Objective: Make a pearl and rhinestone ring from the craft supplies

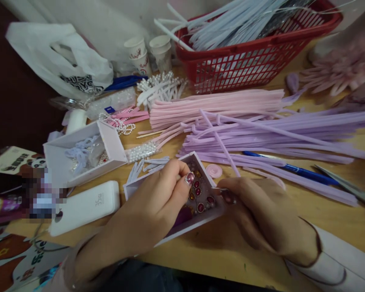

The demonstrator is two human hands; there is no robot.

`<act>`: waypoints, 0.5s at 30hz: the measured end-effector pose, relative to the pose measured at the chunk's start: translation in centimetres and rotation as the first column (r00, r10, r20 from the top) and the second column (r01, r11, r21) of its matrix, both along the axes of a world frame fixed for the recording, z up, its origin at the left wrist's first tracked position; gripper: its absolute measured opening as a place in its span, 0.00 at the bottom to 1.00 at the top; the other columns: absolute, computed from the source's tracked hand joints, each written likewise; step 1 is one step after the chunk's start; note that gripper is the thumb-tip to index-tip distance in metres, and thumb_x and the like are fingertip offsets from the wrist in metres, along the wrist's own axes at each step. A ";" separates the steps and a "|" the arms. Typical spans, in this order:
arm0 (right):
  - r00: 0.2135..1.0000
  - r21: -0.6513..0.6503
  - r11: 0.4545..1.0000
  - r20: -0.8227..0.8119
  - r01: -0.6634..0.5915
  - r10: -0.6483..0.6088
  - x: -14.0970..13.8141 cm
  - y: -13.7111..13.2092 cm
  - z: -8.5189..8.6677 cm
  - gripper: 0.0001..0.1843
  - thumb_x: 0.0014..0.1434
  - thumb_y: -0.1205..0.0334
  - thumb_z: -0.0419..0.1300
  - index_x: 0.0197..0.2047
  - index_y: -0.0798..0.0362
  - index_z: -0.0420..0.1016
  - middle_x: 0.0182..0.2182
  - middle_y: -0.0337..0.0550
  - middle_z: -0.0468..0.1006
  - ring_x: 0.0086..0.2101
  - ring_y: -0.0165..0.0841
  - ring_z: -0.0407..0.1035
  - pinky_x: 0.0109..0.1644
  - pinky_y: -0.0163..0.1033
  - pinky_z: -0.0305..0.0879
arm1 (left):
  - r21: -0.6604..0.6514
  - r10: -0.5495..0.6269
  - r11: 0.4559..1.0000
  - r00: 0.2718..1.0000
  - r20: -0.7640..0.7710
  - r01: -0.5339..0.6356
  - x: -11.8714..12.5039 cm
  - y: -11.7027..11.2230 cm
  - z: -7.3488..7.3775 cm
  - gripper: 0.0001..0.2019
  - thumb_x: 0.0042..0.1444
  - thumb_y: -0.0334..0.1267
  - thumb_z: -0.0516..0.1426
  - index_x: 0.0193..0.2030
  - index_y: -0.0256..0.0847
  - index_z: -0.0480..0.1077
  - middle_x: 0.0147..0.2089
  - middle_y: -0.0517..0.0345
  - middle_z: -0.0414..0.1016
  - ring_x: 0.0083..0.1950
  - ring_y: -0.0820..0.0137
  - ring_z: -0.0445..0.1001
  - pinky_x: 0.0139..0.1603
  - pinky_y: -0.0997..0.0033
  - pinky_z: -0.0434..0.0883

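Fingers (pixel 178 168) of the left hand (pixel 159 198), thumb pressed to forefinger, are over an open white box (pixel 196 224) holding red gem charms (pixel 200 207); anything pinched is hidden. The right hand's (pixel 264 215) fingers, also pressed together, are at the box's right edge, contents unclear. A lilac pipe cleaner (pixel 221 146) slants down to them; a white power bank (pixel 91 205) lies left of both hands.

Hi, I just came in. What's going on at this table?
A person has both hands at a small white box holding red gems. The left hand is over it, fingertips close together; the right hand is by its right side. I can't tell what either pinches. Beyond the box lie purple fuzzy stems and a pink bundle, with a red basket behind them. Scissors lie at the right.
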State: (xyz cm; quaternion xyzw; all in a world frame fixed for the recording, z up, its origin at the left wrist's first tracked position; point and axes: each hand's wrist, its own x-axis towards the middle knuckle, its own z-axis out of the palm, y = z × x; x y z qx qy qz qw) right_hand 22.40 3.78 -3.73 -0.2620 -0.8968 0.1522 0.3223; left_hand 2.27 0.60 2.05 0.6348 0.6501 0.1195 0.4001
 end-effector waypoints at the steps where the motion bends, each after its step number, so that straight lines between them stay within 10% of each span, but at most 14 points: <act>1: 1.000 -0.003 1.000 0.017 -0.010 0.010 -0.1 0.0 0.1 0.10 0.61 0.72 0.46 0.43 0.52 0.62 0.20 0.34 0.70 0.17 0.30 0.60 0.23 0.37 0.50 | -0.064 0.021 0.998 0.994 0.111 -0.014 0.0 0.0 0.2 0.11 0.70 0.42 0.42 0.38 0.44 0.60 0.30 0.65 0.67 0.31 0.72 0.66 0.34 0.70 0.63; 6: 0.999 -0.006 1.000 0.042 -0.026 0.027 -0.5 -0.1 0.6 0.10 0.62 0.74 0.45 0.40 0.53 0.63 0.19 0.33 0.69 0.17 0.27 0.58 0.23 0.36 0.47 | -0.274 0.075 0.960 0.899 0.431 0.052 0.3 0.4 0.8 0.18 0.71 0.44 0.41 0.29 0.43 0.54 0.24 0.68 0.55 0.25 0.75 0.55 0.32 0.72 0.59; 15: 0.995 0.007 0.997 0.057 -0.078 0.077 -0.3 -0.1 0.5 0.13 0.63 0.74 0.44 0.35 0.53 0.67 0.18 0.35 0.69 0.18 0.28 0.60 0.22 0.36 0.49 | -0.322 0.099 0.943 0.854 0.511 0.084 0.5 0.4 0.9 0.17 0.71 0.43 0.41 0.30 0.42 0.55 0.23 0.68 0.53 0.23 0.76 0.51 0.26 0.72 0.53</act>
